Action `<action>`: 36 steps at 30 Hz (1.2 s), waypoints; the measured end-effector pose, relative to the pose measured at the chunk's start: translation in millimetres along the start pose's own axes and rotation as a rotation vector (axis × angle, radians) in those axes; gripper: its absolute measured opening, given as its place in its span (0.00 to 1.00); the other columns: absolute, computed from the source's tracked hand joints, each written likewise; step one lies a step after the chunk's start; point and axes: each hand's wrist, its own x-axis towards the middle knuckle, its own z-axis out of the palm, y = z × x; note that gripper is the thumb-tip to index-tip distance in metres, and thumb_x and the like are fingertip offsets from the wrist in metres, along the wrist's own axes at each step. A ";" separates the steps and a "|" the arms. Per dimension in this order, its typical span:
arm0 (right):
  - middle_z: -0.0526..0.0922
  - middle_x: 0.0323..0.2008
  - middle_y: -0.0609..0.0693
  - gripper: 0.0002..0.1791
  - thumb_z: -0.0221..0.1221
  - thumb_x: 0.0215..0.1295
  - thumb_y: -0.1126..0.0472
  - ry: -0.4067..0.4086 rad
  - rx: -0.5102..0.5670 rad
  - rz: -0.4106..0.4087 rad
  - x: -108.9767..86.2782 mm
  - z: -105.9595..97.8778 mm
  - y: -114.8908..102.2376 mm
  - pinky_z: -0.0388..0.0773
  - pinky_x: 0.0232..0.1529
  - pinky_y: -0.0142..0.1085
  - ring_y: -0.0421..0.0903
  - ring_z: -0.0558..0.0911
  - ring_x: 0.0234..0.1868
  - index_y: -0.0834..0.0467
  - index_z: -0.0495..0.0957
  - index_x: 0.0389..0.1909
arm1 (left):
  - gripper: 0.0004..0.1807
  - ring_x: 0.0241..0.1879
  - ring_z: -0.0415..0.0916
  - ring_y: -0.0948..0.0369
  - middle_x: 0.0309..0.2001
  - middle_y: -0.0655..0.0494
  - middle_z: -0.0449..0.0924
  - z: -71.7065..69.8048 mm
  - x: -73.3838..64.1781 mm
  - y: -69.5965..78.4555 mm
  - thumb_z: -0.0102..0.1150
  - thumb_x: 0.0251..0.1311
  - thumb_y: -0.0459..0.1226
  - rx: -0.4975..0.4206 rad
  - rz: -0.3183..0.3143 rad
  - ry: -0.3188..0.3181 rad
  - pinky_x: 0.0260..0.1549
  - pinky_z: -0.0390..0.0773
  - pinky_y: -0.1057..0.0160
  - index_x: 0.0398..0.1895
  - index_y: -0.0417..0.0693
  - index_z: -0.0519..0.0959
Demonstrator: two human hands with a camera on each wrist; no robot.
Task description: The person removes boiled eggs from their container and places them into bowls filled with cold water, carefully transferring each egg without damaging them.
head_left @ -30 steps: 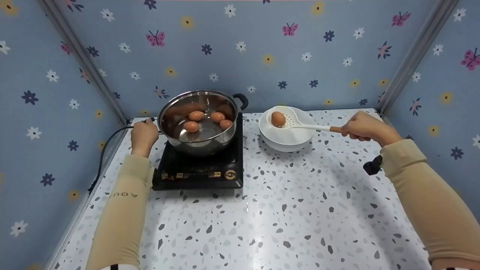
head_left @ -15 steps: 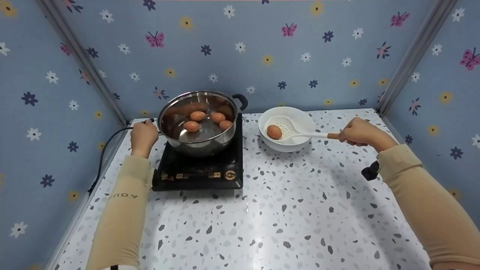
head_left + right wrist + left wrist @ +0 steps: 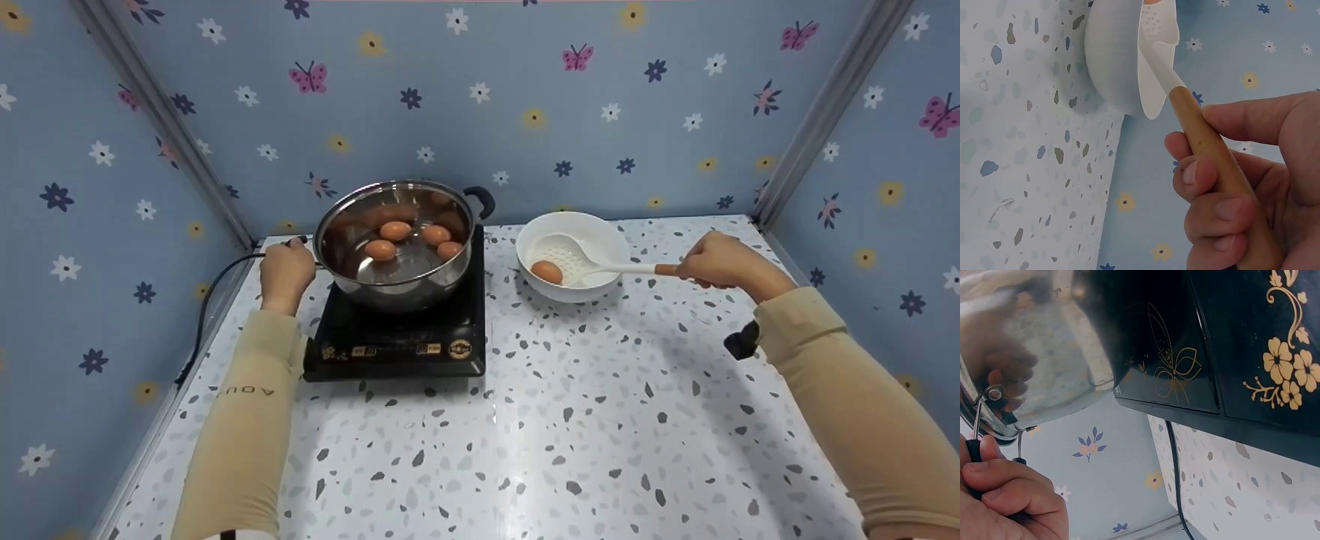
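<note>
My left hand grips the left handle of a steel pot; in the left wrist view the fingers curl round the black handle. Several brown eggs lie inside the pot. At the right, my right hand holds a white slotted spoon by its wooden handle. The spoon's perforated head is down inside a white bowl. One brown egg is in the bowl at the left edge of the spoon head.
The pot stands on a black induction cooker, its cord running along the left wall. Flower-patterned walls enclose the speckled table at the back and both sides.
My right hand has lowered the slotted spoon into the bowl and tilted it. The egg has rolled from the spoon's middle to its left edge. My left hand has stayed on the pot handle.
</note>
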 end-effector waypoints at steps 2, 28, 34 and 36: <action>0.78 0.17 0.47 0.15 0.61 0.70 0.57 0.006 -0.016 -0.007 0.0 0.0 -0.4 0.67 0.21 0.37 0.42 0.68 0.18 0.64 0.89 0.34 | 0.33 0.58 0.78 0.28 0.56 0.19 0.78 0.2 -0.4 0.1 0.26 0.87 0.44 0.001 -0.004 0.001 0.60 0.75 0.34 0.56 0.23 0.77; 0.84 0.31 0.53 0.23 0.62 0.77 0.53 0.117 0.000 0.037 -2.3 -2.9 2.7 0.71 0.32 0.43 0.51 0.73 0.31 0.69 0.88 0.54 | 0.25 0.49 0.78 0.31 0.45 0.27 0.77 0.2 1.7 -1.3 0.26 0.87 0.44 0.007 0.006 -0.006 0.52 0.75 0.38 0.31 0.45 0.69; 0.82 0.31 0.54 0.23 0.60 0.78 0.53 0.117 0.021 0.033 -2.9 -5.8 1.3 0.71 0.33 0.45 0.52 0.73 0.33 0.70 0.86 0.56 | 0.25 0.40 0.74 0.42 0.36 0.40 0.72 -0.3 0.4 -0.9 0.27 0.87 0.43 0.005 0.014 -0.003 0.44 0.73 0.45 0.29 0.47 0.68; 0.81 0.30 0.53 0.23 0.60 0.78 0.53 0.113 0.029 0.030 -2.2 -6.5 0.6 0.70 0.32 0.44 0.51 0.72 0.32 0.70 0.86 0.56 | 0.25 0.39 0.74 0.42 0.36 0.40 0.72 -0.4 0.3 -1.3 0.27 0.87 0.43 0.008 0.012 -0.004 0.44 0.73 0.46 0.30 0.47 0.68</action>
